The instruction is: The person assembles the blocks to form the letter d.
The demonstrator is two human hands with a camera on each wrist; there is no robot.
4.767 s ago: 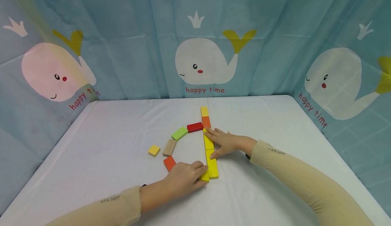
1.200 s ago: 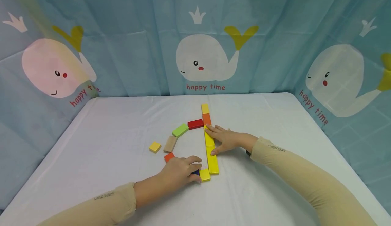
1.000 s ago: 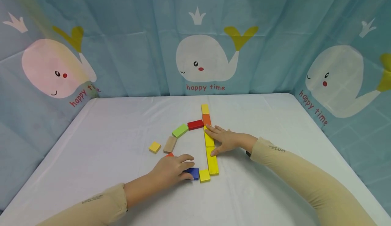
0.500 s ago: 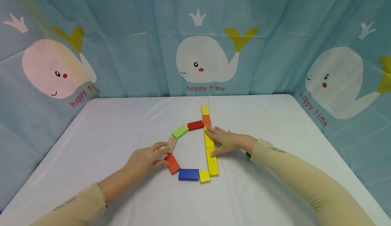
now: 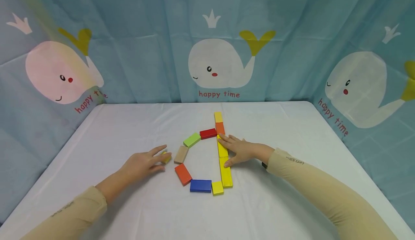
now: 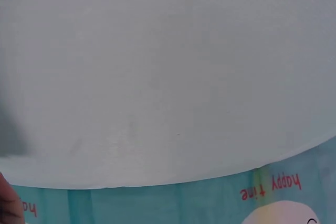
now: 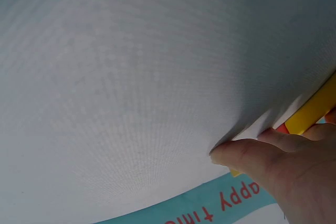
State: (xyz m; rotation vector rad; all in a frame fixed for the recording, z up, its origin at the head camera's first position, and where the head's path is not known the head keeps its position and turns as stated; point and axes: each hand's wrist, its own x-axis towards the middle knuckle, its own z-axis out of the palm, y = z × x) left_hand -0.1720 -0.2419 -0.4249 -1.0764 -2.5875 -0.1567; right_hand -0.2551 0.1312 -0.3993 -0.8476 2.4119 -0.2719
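My left hand (image 5: 142,165) is at the left of a shape of flat wooden blocks, its fingers spread. One fingertip overlaps a small yellow block (image 5: 167,158) lying outside the shape. My right hand (image 5: 241,150) rests with extended fingers on two long yellow blocks (image 5: 226,173) laid end to end. Left of them curve a red block (image 5: 208,133), a green block (image 5: 192,140), a tan block (image 5: 181,155), an orange-red block (image 5: 183,174), a blue block (image 5: 200,186) and a small yellow square block (image 5: 217,188). In the right wrist view, yellow shows beyond the right hand's fingers (image 7: 286,142).
Above the long yellow blocks, an orange block (image 5: 219,128) and a light yellow block (image 5: 218,117) continue the straight line. All lie on a white cloth-covered table (image 5: 275,211). A blue curtain (image 5: 142,52) with whales stands around the table's back and sides.
My left hand has let go of the small yellow square block, then left the blue block and moved left to the outlying yellow block. My right hand has stayed in place.
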